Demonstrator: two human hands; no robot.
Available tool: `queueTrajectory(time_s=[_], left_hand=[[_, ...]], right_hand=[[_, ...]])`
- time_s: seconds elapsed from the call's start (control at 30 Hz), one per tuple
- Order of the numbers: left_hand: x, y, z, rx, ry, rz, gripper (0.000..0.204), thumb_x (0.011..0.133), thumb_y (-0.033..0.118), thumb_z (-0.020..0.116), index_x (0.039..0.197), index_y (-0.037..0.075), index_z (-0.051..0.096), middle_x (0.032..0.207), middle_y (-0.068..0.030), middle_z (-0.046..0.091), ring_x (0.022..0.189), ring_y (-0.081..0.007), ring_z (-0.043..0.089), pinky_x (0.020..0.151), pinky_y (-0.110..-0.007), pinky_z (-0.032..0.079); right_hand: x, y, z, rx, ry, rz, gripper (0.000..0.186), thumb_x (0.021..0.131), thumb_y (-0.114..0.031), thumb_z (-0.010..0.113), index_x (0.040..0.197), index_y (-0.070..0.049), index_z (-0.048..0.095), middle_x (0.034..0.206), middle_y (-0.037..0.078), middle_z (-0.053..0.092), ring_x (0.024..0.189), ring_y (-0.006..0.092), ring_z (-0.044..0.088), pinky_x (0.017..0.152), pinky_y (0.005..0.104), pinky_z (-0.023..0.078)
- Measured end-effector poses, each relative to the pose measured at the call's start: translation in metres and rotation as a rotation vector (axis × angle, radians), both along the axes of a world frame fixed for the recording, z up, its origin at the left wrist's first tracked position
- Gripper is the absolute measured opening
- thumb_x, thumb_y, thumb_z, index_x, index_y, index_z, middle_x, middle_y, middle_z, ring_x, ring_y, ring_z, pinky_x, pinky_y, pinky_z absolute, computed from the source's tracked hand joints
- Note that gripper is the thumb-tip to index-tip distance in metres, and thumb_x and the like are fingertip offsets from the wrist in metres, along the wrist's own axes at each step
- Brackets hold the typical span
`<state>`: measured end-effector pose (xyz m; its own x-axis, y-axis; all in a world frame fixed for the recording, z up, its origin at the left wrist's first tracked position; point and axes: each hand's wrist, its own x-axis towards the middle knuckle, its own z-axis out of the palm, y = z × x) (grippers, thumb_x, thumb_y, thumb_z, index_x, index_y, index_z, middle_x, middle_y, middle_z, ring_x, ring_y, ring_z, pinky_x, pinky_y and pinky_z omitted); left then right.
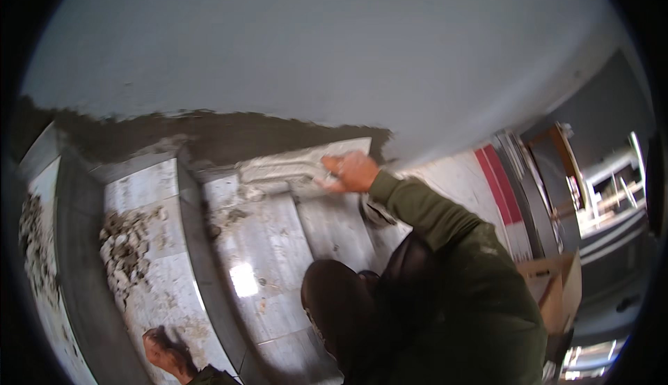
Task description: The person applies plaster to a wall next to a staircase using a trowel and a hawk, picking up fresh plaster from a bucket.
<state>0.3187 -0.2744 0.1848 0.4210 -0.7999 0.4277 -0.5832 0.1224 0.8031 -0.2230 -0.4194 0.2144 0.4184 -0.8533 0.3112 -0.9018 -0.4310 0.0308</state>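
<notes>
My right hand [351, 170] is closed around a mortar-smeared plastering trowel [278, 167]. The long blade lies along the foot of the wall, against the lower edge of a dark strip of wet mortar [236, 134]. Above that strip rises a smooth grey wall [278, 51]. Down at the lower left, my left hand [165, 354] is curled like a fist on a tiled step [177, 291]; its fingers are partly hidden, and whether it holds anything does not show.
Lumps of mortar rubble [125, 249] lie on the glossy stair tiles, with more debris [36, 239] on the step at far left. To the right are a white and red panel [497, 183] and an open cardboard box [563, 287]. My knee [334, 294] covers part of the steps.
</notes>
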Motion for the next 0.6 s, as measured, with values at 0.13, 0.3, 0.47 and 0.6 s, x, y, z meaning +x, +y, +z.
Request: queueTrajectory(time_s=[0.13, 0.3, 0.47, 0.6], left_hand=[[-0.013, -0.001, 0.008, 0.179, -0.129, 0.015, 0.054, 0.097, 0.045, 0.035, 0.088, -0.003, 0.058, 0.081, -0.0095, 0.056, 0.079, -0.0203, 0.05, 0.075, -0.034, 0.04], [0.008, -0.001, -0.018, 0.305, -0.26, 0.067, 0.044, 0.089, 0.044, 0.052, 0.101, 0.001, 0.057, 0.093, -0.013, 0.061, 0.079, -0.0283, 0.057, 0.071, -0.041, 0.048], [-0.04, -0.006, 0.031, 0.331, 0.054, 0.067, 0.038, 0.091, 0.035, 0.058, 0.086, -0.002, 0.061, 0.078, -0.0173, 0.061, 0.07, -0.0238, 0.057, 0.068, -0.04, 0.05], [-0.061, -0.003, 0.047, 0.377, -0.177, 0.182, 0.04, 0.091, 0.036, 0.056, 0.086, -0.003, 0.059, 0.079, -0.018, 0.061, 0.07, -0.024, 0.055, 0.068, -0.04, 0.05]], right_hand=[[-0.132, 0.085, 0.041, 0.042, 0.147, -0.309, 0.054, 0.084, -0.056, 0.052, 0.098, -0.005, 0.059, 0.06, 0.016, 0.059, 0.052, 0.0346, 0.057, 0.049, 0.0437, 0.045], [-0.191, 0.165, 0.098, 0.215, 0.192, -0.657, 0.052, 0.083, -0.054, 0.054, 0.095, -0.004, 0.057, 0.061, 0.02, 0.059, 0.061, 0.0376, 0.06, 0.053, 0.0476, 0.044], [-0.223, 0.211, 0.097, 0.238, 0.256, -0.8, 0.05, 0.083, -0.053, 0.054, 0.097, -0.005, 0.057, 0.061, 0.02, 0.059, 0.059, 0.0369, 0.06, 0.053, 0.0472, 0.045], [-0.246, 0.227, 0.07, 0.336, 0.285, -0.819, 0.051, 0.084, -0.054, 0.052, 0.099, -0.005, 0.056, 0.063, 0.019, 0.06, 0.059, 0.0365, 0.06, 0.053, 0.047, 0.045]])
